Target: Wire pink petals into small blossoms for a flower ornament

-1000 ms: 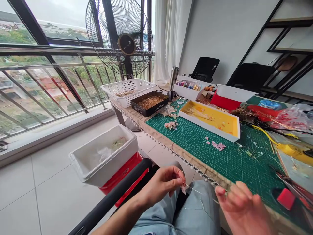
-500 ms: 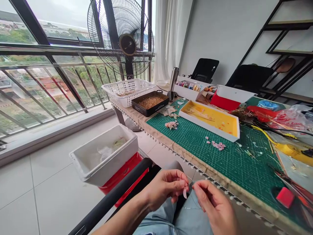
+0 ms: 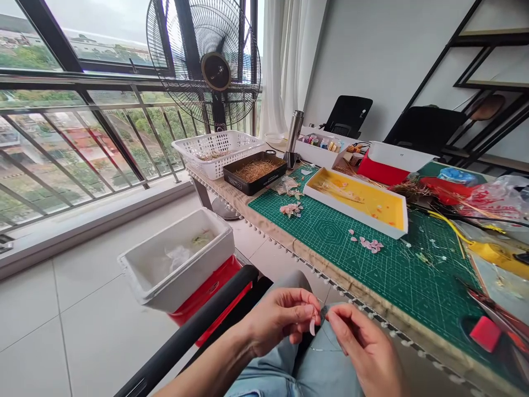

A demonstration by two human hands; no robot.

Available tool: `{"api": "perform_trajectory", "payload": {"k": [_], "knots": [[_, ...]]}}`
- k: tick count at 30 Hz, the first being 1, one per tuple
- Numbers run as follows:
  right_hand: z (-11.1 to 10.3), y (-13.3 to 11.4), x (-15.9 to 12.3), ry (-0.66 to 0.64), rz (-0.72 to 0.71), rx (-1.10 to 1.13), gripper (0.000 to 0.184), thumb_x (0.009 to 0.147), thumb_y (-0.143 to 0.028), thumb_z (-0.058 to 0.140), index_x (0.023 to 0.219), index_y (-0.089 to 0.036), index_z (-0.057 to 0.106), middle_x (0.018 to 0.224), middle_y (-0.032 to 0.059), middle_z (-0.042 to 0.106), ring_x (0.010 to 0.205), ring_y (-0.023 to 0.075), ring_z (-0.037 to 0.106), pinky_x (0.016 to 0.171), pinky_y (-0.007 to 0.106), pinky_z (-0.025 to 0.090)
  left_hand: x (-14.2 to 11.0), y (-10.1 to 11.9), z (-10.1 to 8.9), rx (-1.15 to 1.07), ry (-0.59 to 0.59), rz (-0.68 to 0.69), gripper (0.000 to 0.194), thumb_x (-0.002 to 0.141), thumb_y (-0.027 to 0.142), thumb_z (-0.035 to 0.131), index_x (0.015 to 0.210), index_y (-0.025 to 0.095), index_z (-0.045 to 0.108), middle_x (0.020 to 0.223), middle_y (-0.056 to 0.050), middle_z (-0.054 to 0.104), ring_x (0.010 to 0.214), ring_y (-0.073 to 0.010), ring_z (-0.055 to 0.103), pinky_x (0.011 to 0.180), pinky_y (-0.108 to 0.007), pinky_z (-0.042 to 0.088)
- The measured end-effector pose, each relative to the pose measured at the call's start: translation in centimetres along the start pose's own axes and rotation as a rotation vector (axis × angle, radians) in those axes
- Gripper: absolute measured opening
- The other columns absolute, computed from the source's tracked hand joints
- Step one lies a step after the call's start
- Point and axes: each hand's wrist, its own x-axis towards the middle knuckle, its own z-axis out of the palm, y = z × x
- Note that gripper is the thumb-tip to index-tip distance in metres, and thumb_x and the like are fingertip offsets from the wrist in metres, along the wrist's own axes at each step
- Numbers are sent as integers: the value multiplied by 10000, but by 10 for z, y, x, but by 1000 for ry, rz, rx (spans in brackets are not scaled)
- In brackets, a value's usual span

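Note:
Over my lap, my left hand (image 3: 285, 317) pinches a small pale pink petal (image 3: 312, 327) between thumb and fingers; it hangs below the fingertips. Just to the right, my right hand (image 3: 361, 342) is closed in a pinch on a thin wire (image 3: 330, 348), which loops down over my jeans. The fingertips of both hands are close together but apart. On the green cutting mat (image 3: 330, 232) lie loose pink petals (image 3: 371, 245) and a small heap of peach-pink pieces (image 3: 291, 209).
A yellow-bottomed white tray (image 3: 355, 225), a black tray of brown bits (image 3: 255, 172) and a white perforated basket (image 3: 215, 149) stand on the table. A white foam box (image 3: 177, 259) sits left of the chair armrest (image 3: 194, 325). A large fan (image 3: 215, 70) stands behind.
Both hands keep nearly the same place and the same pinches. The view has shifted very slightly.

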Motion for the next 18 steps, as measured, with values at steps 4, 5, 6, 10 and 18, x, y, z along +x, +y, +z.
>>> {"api": "perform_trajectory", "payload": {"k": [4, 5, 6, 10, 18], "knots": [[-4, 4, 3, -44, 11, 15, 284, 824, -509, 621, 725, -244, 643, 585, -49, 446, 544, 120, 384, 514, 206, 356, 1, -3, -2, -31, -52, -48, 281, 695, 304, 806, 830, 102, 666, 690, -23, 597, 468, -37, 410, 400, -177, 242], [-5, 7, 5, -60, 11, 27, 288, 835, -509, 612, 733, -241, 643, 593, -46, 456, 549, 121, 387, 516, 208, 355, 2, -4, -2, -46, -69, -65, 273, 697, 296, 805, 829, 101, 668, 688, -22, 593, 468, -37, 412, 400, -175, 243], [-6, 10, 7, -85, 11, 39, 296, 847, -510, 601, 738, -237, 642, 604, -43, 471, 552, 121, 389, 518, 211, 355, 2, -4, -2, -63, -80, -82, 264, 699, 286, 806, 828, 100, 670, 686, -20, 588, 473, -37, 417, 399, -171, 244], [-10, 23, 12, -209, 14, 95, 314, 886, -496, 568, 752, -220, 633, 645, -32, 521, 547, 113, 402, 527, 215, 365, 4, -5, -2, -132, -90, -123, 235, 692, 244, 815, 801, 92, 672, 688, -16, 568, 509, -37, 430, 396, -148, 239], [-12, 22, 13, -164, -108, 34, 285, 882, -468, 572, 744, -228, 638, 613, -37, 503, 542, 120, 436, 518, 192, 399, 8, -10, -5, -256, -87, -178, 201, 689, 142, 794, 841, 85, 676, 692, -8, 547, 509, -23, 413, 394, -113, 232]]}}
